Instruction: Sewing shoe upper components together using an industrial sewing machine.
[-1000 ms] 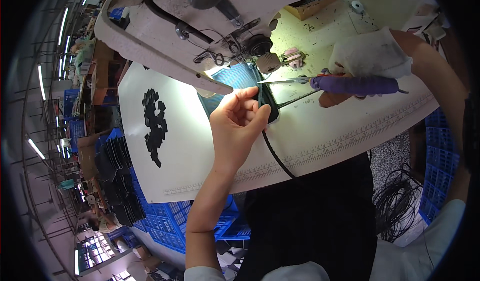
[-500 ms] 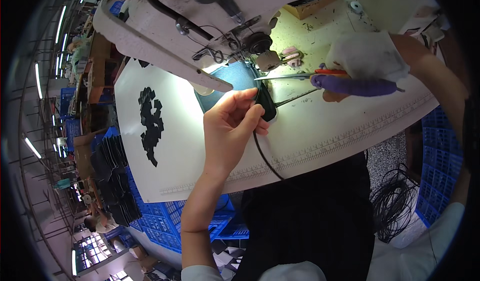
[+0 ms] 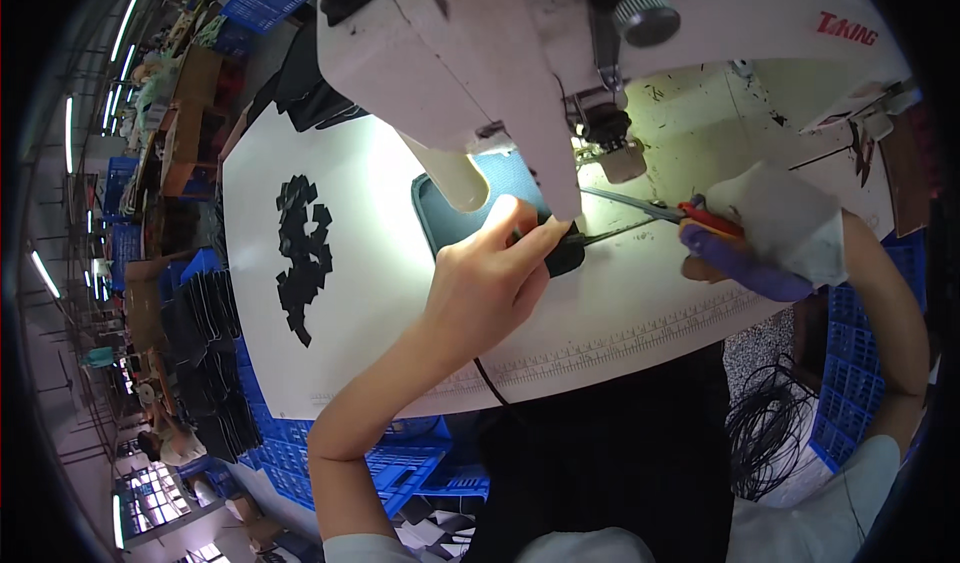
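Note:
A blue fabric piece [image 3: 445, 216] with black edging lies under the head of a white sewing machine [image 3: 470, 43]. My left hand [image 3: 490, 278] is closed at its near right edge, fingertips pinched on the edging beside the needle area, which the machine hides. A thin black cord [image 3: 489, 383] runs from beneath this hand to the table's front edge. Gloved, my right hand [image 3: 775, 225] grips scissors [image 3: 715, 225] with orange and purple handles. One blade points left toward the piece. Below it extends a thin dark length; whether it is the other blade I cannot tell.
Black fabric pieces [image 3: 303, 253] lie in an overlapping row at the left of the white table [image 3: 370, 313]. A ruler scale [image 3: 620, 348] follows its front edge. Blue crates [image 3: 855, 383] and a coiled black cord [image 3: 770, 428] are below at the right. Dark pieces are stacked at the left.
The view has shifted, and the machine head covers more of the piece. My left hand has turned knuckles-up over the edge. My right hand and scissors have moved right and nearer me.

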Demonstrator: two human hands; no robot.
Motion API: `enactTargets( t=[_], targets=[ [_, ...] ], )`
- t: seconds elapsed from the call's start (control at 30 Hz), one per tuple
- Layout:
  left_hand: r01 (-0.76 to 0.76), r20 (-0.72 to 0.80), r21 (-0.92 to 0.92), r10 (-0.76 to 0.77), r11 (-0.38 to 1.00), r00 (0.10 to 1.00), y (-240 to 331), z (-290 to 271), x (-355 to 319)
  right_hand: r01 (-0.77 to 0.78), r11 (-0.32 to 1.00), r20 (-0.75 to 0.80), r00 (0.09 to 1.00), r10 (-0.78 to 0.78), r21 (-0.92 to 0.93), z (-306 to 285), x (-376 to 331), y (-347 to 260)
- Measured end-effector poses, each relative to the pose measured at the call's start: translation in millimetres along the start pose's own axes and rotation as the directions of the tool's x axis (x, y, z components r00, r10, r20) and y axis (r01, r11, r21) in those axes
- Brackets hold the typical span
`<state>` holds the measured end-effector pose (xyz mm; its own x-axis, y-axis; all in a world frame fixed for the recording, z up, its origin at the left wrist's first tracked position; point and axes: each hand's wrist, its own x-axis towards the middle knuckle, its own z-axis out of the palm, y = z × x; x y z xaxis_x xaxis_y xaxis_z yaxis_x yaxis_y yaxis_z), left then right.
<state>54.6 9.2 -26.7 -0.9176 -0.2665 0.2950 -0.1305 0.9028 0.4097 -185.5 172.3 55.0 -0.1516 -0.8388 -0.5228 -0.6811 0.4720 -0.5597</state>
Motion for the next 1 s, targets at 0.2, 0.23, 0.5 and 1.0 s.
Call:
enactTargets(
  t=[0.2,0.23,0.5,1.0],
  targets=[
    [-0.14,-0.095,0.063,0.146,0.988,0.985,-6,9,-7,0.013,0.99,-0.016,1.0,-0.011,0.142,15,4,-3],
    [-0.125,-0.084,0.058,0.129,0.99,0.988,-5,9,-8,0.008,0.989,-0.016,1.0,-0.005,0.149,14,3,-4],
    [-0.074,-0.074,-0.119,0.065,0.99,0.995,-6,10,-5,-0.007,0.999,0.004,1.0,0.007,-0.033,16,3,-5],
    [0.045,-0.026,-0.316,-0.056,0.948,0.998,3,2,0,-0.038,0.924,0.003,0.999,0.042,-0.38,19,11,-10]
  ],
)
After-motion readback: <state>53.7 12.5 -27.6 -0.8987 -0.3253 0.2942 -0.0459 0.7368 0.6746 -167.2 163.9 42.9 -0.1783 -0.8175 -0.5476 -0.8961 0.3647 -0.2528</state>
